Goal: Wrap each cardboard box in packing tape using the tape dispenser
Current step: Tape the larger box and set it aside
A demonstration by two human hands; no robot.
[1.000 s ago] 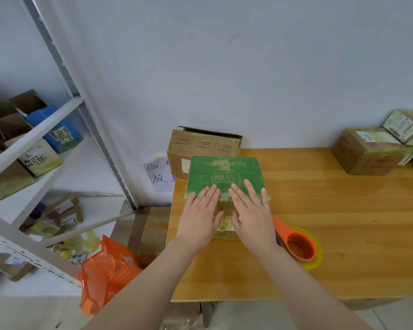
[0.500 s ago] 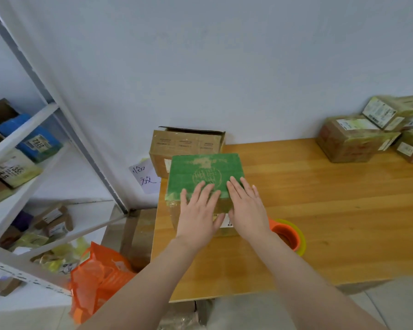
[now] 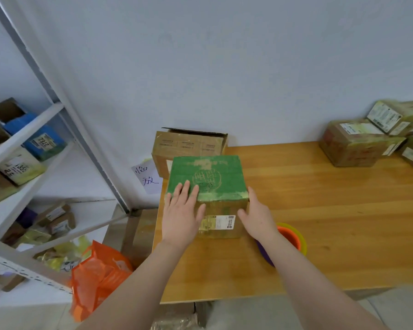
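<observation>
A cardboard box with a green top (image 3: 212, 177) stands near the left end of the wooden table (image 3: 332, 222); a white shipping label is on its near face. My left hand (image 3: 181, 210) lies flat with straight fingers on the box's near left top edge. My right hand (image 3: 258, 215) rests with straight fingers against the box's right near corner. The orange tape dispenser with its yellow-green tape roll (image 3: 291, 236) lies on the table just right of my right wrist, partly hidden by my forearm.
An open brown carton (image 3: 188, 146) sits behind the green box against the wall. Several taped parcels (image 3: 358, 144) are piled at the table's far right. A white metal shelf rack (image 3: 22, 148) with boxes stands left. An orange bag (image 3: 98, 275) lies on the floor below.
My right hand has slid off the green top to the box's right side. My left hand stays on the top. The view has shifted slightly.
</observation>
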